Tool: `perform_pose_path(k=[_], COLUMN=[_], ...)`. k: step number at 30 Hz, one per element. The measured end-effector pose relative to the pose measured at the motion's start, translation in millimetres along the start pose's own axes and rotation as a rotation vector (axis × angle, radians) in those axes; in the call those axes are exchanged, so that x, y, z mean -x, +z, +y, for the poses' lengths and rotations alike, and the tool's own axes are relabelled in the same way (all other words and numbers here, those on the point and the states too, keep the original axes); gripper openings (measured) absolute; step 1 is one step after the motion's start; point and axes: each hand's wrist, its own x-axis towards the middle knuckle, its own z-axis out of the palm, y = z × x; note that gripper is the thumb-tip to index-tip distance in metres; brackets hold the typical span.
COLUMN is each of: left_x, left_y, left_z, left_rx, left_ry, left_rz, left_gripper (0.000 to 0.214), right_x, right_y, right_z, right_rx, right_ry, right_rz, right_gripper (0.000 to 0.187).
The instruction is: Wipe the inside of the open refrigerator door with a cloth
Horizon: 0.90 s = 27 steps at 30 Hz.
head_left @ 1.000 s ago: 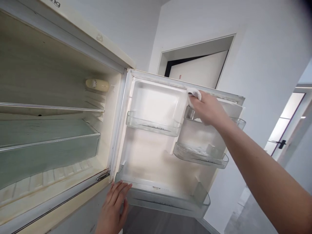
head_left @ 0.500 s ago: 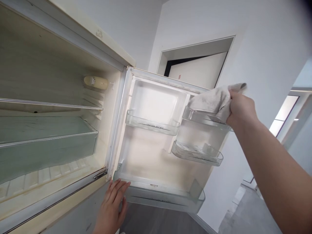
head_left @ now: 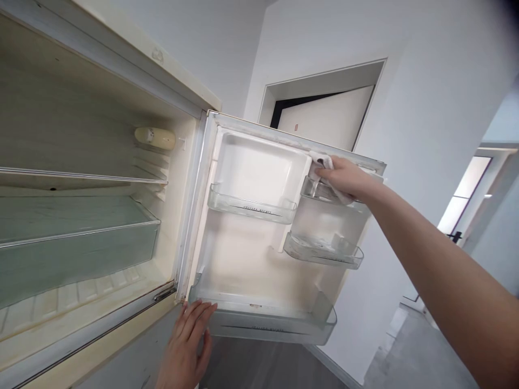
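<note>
An old cream fridge stands open, its door (head_left: 247,254) swung out to the right. My right hand (head_left: 343,177) presses a white cloth (head_left: 324,162) against the inside top of the door, just above the upper right clear door bin (head_left: 324,192). My left hand (head_left: 190,335) lies flat, fingers stretched, against the lower hinge corner of the door beside the bottom door bin (head_left: 267,321). The other door bins, upper left (head_left: 251,208) and middle right (head_left: 322,251), hold nothing I can make out.
Inside the fridge are glass shelves (head_left: 81,229) and a cream lamp housing (head_left: 155,138) on the side wall. Behind the door is a white wall with a doorway (head_left: 324,116). A second door with a dark handle (head_left: 456,236) shows at the right. Grey floor lies below.
Half a second ago my right hand held the cloth at the door's outer top corner; it has slid back left along the top edge. My left hand stayed put.
</note>
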Motion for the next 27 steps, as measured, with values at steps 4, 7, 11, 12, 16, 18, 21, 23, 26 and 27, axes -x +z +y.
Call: perform_pose_path(k=[4,7,11,12,16,18,21,23,26,27], left_x=[-1,-2,-2,-2,-4,-5,-5,-5,-5,-6], left_y=[0.8,1.1,0.2,-0.4,-2.0,-0.4,4.6,7.0,5.4,3.6], left_z=[0,0,1,2,7,10,12,12,9,7], left_rx=[0.012,0.013,0.005,0.005,0.013,0.027,0.053,0.049,0.011,-0.004], left_ry=[-0.001,-0.002,0.004,-0.001,-0.025,-0.037,-0.066,-0.074,-0.031,-0.010], left_rz=[0.019,0.030,0.014,0.010,0.005,0.014,0.036,0.042,0.039,0.037], left_gripper=[0.049,0.049,0.050,0.050,0.049,0.048,0.044,0.043,0.045,0.046], right_x=[2,0,-2,-2,-1,-1,-3,-3,-1,0], right_y=[-8,-16,-22,-22,-21,-20,-16,-12,-10,-10], right_z=[24,45,60,61,56,48,30,17,7,7], right_rx=[0.152,0.282,0.360,0.346,0.145,0.115,0.106,0.065,-0.029,-0.051], right_ry=[0.182,0.289,0.342,0.341,0.348,0.346,0.296,0.257,0.253,0.264], right_rz=[-0.051,-0.034,-0.050,-0.064,-0.211,-0.293,-0.370,-0.394,-0.398,-0.406], right_gripper=[0.022,0.031,0.030,0.028,0.016,0.014,0.019,0.020,0.019,0.018])
